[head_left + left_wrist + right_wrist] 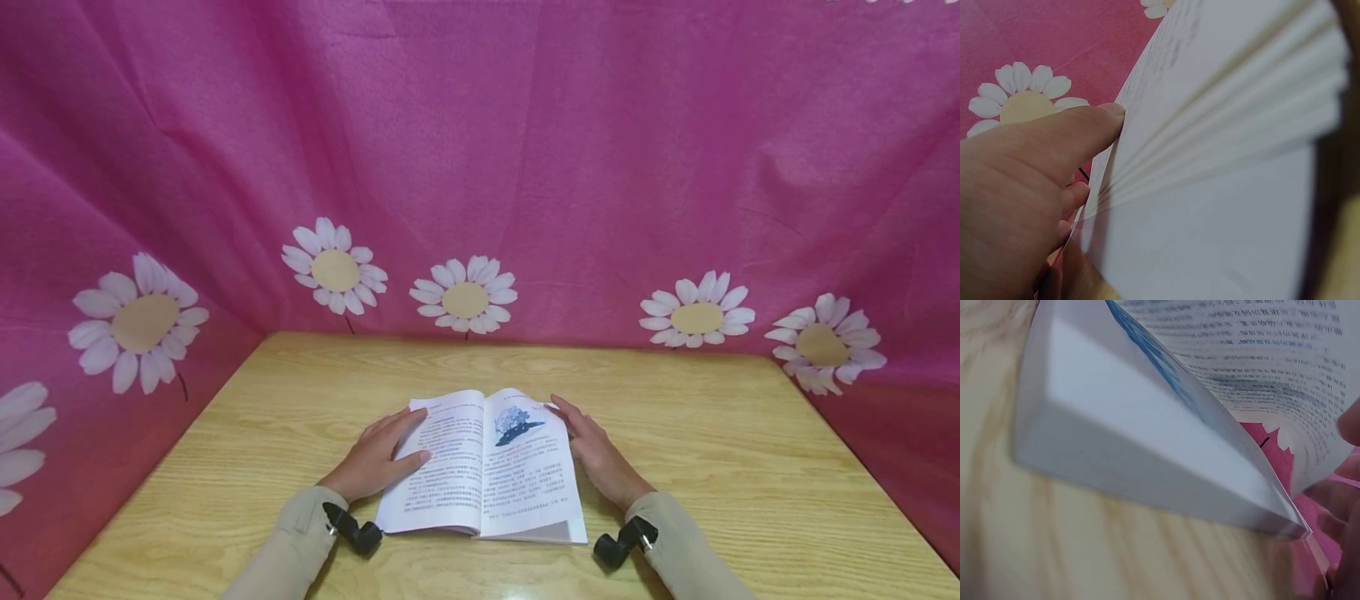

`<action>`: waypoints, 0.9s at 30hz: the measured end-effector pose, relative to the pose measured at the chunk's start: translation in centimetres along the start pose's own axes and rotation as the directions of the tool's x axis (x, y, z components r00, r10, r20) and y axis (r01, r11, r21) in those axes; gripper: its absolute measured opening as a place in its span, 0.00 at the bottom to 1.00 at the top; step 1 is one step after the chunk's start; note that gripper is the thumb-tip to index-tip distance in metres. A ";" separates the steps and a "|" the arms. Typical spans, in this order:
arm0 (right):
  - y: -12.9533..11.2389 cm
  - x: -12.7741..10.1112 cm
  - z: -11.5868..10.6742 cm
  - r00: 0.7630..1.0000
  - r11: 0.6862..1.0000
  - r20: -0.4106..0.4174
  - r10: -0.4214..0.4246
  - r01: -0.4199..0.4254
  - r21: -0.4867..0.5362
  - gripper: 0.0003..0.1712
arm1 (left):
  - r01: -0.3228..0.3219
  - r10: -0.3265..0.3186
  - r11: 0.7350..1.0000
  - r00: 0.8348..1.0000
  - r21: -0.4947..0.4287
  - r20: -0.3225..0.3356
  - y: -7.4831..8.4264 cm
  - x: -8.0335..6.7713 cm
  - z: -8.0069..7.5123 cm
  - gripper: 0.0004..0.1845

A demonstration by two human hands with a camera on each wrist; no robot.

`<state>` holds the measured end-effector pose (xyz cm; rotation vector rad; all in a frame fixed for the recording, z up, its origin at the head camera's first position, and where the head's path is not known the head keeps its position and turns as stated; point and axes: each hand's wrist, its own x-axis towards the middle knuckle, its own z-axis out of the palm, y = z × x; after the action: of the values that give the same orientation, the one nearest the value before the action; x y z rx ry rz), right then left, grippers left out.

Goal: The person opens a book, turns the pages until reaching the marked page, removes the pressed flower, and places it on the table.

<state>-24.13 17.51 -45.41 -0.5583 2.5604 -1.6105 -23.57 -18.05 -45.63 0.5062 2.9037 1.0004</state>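
An open book (450, 475) lies on the wooden table, text on its left page, text and a blue picture on its right page. My left hand (386, 454) rests at the left page's outer edge, thumb and a fingertip on the paper. In the left wrist view the left thumb (1100, 122) touches the page beside the fanned page edges (1260, 106). Along the right edge lies my right hand (596, 454), fingertips near the upper right corner. The right wrist view shows the thick page block (1141, 469) and only part of the right hand's fingers (1335, 497).
The light wooden table (712, 467) extends around the book. A pink curtain (525, 167) with white daisies encloses its back and sides. Both sleeved wrists carry small black cameras, the left camera (356, 531) and the right camera (622, 543), close to the book's lower corners.
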 end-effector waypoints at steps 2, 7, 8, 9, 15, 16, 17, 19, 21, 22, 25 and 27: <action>-0.1 0.0 0.1 1.000 1.000 -0.007 -0.009 0.009 -0.020 0.41 | -0.002 0.002 1.000 1.000 0.002 0.000 0.0 0.0 0.0 0.39; -0.1 0.2 0.2 1.000 0.995 -0.027 -0.011 0.008 -0.098 0.42 | -0.008 0.008 1.000 1.000 0.007 0.001 -0.1 0.0 0.0 0.39; -0.1 0.2 0.2 0.999 0.993 -0.033 -0.009 0.004 -0.122 0.43 | -0.010 0.010 1.000 1.000 0.009 0.002 -0.2 0.0 0.0 0.39; -0.1 0.1 0.2 0.999 0.990 -0.038 -0.003 -0.002 -0.141 0.44 | -0.010 0.010 1.000 1.000 0.011 0.004 -0.2 0.0 0.1 0.39; -0.2 0.0 0.2 1.000 0.959 -0.020 -0.004 -0.001 -0.283 0.43 | -0.014 0.014 1.000 1.000 0.015 0.004 -0.3 0.2 0.2 0.39; -0.2 0.0 0.2 1.000 0.952 -0.013 -0.019 0.014 -0.307 0.41 | -0.014 0.014 1.000 1.000 0.013 0.004 -0.3 0.2 0.2 0.39; -0.2 0.1 0.2 1.000 0.946 -0.005 -0.028 0.025 -0.324 0.40 | -0.012 0.012 1.000 1.000 0.012 0.005 -0.3 0.2 0.2 0.39; -0.2 0.1 0.1 0.998 0.930 0.006 -0.065 0.063 -0.361 0.37 | -0.009 0.009 1.000 1.000 0.010 0.008 -0.3 0.1 0.2 0.39; -0.2 0.1 0.1 0.995 0.914 0.019 -0.101 0.100 -0.394 0.35 | -0.007 0.007 1.000 1.000 0.011 0.008 -0.3 0.1 0.2 0.39; -0.3 0.2 0.1 0.993 0.903 0.026 -0.118 0.118 -0.414 0.34 | -0.005 0.005 1.000 1.000 0.012 0.006 -0.3 0.1 0.2 0.39; -0.6 0.2 0.1 0.984 0.868 0.058 -0.166 0.174 -0.466 0.33 | -0.005 0.004 1.000 1.000 0.018 0.003 -0.3 0.1 0.2 0.39; -0.9 0.2 0.1 0.975 0.845 0.084 -0.203 0.218 -0.488 0.33 | -0.003 0.003 1.000 1.000 0.016 0.000 -0.3 0.1 0.2 0.39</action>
<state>-24.09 16.98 -44.68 -0.9205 2.9819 -0.9494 -23.69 -18.12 -45.99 0.5121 2.9142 0.9775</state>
